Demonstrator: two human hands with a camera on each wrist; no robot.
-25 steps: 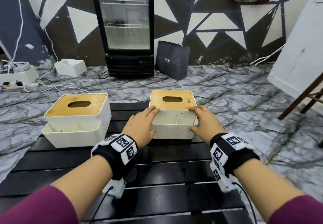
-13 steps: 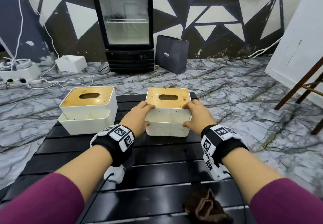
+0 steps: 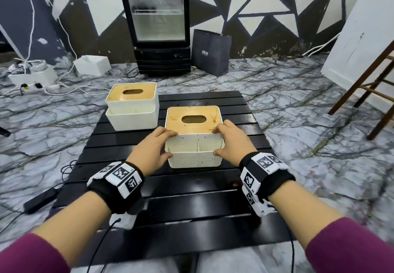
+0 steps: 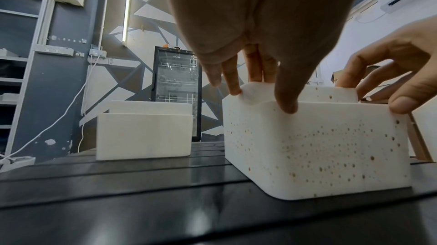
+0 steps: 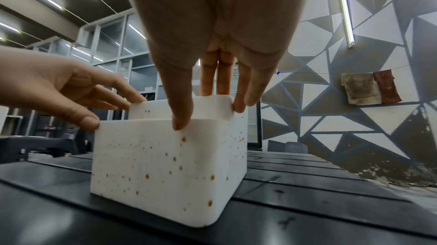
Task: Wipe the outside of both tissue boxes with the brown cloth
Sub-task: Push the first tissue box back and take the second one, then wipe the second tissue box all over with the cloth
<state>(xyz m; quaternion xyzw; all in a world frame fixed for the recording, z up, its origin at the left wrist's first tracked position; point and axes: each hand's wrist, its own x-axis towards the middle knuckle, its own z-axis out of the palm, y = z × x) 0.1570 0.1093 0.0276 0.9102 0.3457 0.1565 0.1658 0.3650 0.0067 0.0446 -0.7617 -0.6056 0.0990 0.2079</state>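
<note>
Step in hand: positioning, not wiping. The left hand (image 3: 152, 148) and right hand (image 3: 231, 142) each clamp a side of the near tissue box (image 3: 195, 155), thumbs on its front wall, fingers on the upper rim. It stands on the black slatted tabletop (image 3: 191, 198); the second tissue box (image 3: 132, 110) stands behind, to the left. The brown cloth is out of view; fetching it likely comes next. Both boxes: white, smooth, rounded corners, wooden lids with 1 oval slot. The near one carries brown specks.

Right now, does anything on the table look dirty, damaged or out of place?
Yes. The near tissue box, held between the left hand and the right hand, has small brown specks scattered over its white front and side walls. The far tissue box looks clean. The brown cloth for wiping is not in view.
</note>
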